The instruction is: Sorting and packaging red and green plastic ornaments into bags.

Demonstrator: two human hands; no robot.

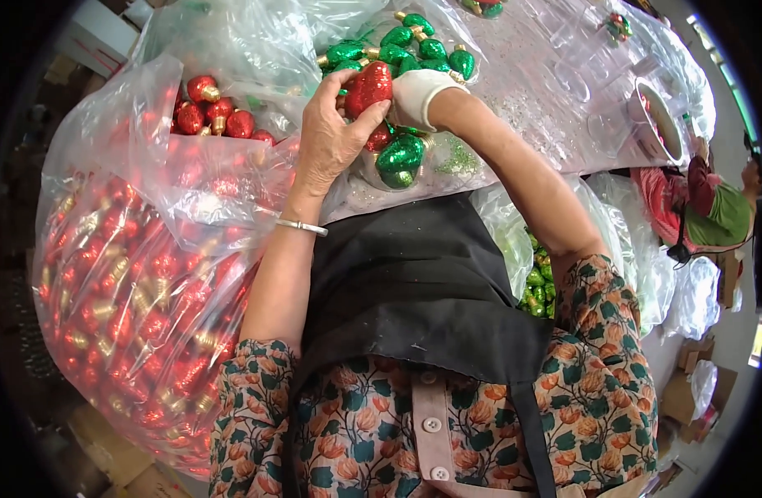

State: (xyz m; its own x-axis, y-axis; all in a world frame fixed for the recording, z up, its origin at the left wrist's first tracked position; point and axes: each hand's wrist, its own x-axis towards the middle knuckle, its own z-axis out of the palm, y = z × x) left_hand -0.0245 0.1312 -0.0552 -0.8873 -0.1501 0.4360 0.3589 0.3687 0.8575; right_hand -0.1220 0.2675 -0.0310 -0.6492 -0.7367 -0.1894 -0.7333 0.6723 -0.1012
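Between the thumb and fingers of my left hand [335, 133] is a red glittery bulb-shaped ornament [369, 90]. My right hand [424, 98], in a white glove, is right beside that ornament; its fingers are hidden, so I cannot tell whether they grip anything. Just below both hands a green glittery bulb ornament [399, 156] rests on the table, with part of another red one [378, 138] next to it. Beyond my hands lies a group of green bulb ornaments [397, 51] with gold caps, on clear plastic.
A big clear bag [140, 299] full of red, gold-capped ornaments bulges at my left, with loose red ones [219, 112] at its top. Clear plastic cups [572, 83] and a white tub [656, 120] stand far right. Green ornaments [537, 282] fill a bag at lower right. Another person [713, 203] is farther right.
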